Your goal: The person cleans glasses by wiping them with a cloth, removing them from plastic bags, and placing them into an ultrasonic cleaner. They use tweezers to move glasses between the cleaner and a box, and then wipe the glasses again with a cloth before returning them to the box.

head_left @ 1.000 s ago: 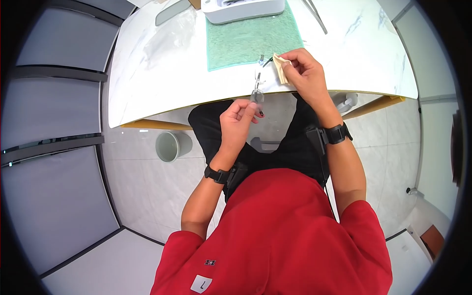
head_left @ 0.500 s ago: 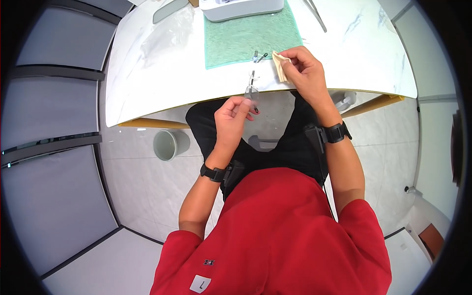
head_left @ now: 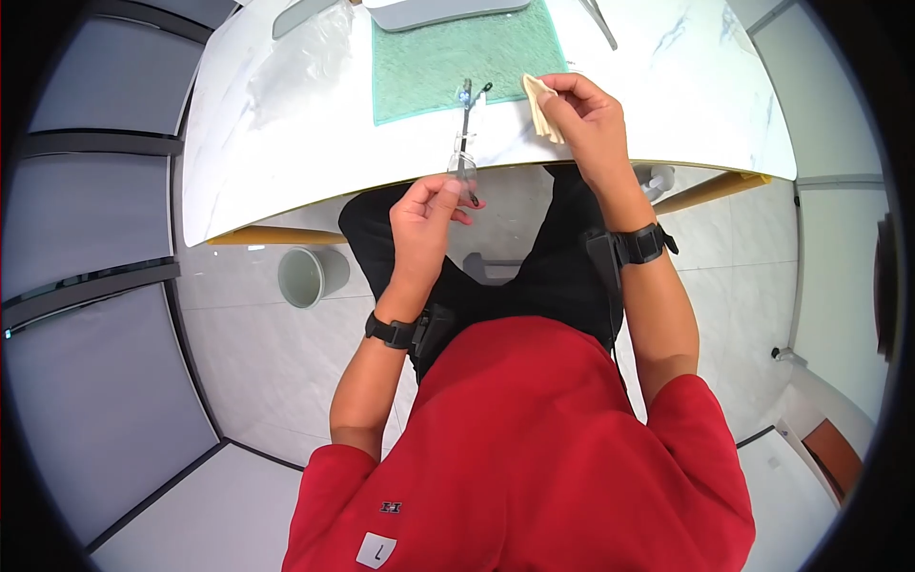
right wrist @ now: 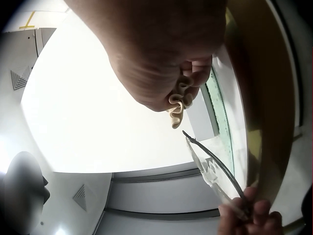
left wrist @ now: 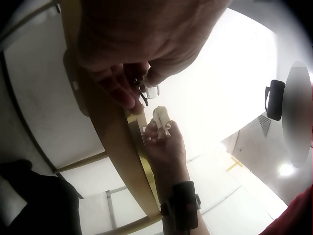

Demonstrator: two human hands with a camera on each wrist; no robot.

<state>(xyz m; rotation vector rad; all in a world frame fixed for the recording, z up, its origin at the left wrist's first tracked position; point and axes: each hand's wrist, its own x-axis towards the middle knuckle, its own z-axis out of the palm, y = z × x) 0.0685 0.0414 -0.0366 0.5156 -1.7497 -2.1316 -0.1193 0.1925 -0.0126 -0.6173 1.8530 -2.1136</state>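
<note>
My left hand (head_left: 422, 217) pinches a pair of rimless glasses (head_left: 463, 164) by the nearer lens, over the table's front edge. The glasses have clear lenses and thin dark temples, and they point away from me. In the right wrist view a dark temple (right wrist: 222, 169) stretches up from the left fingers, its tip just below the cloth. My right hand (head_left: 596, 124) pinches a folded cream cloth (head_left: 539, 107) between thumb and fingers, to the right of the glasses. In the left wrist view the cloth (left wrist: 161, 119) hangs in loose folds from the right fingertips.
A green towel mat (head_left: 453, 71) lies on the white marbled table (head_left: 667, 105). On its back edge stands a white appliance (head_left: 443, 13), cut off by the frame. A clear plastic bag (head_left: 303, 67) lies at left. Below the table, a pale bin (head_left: 303, 278) stands on the floor.
The glasses in my left hand have shifted left, away from the cloth; a temple tip that was at the cloth is now apart from it. My right hand still pinches the cloth.
</note>
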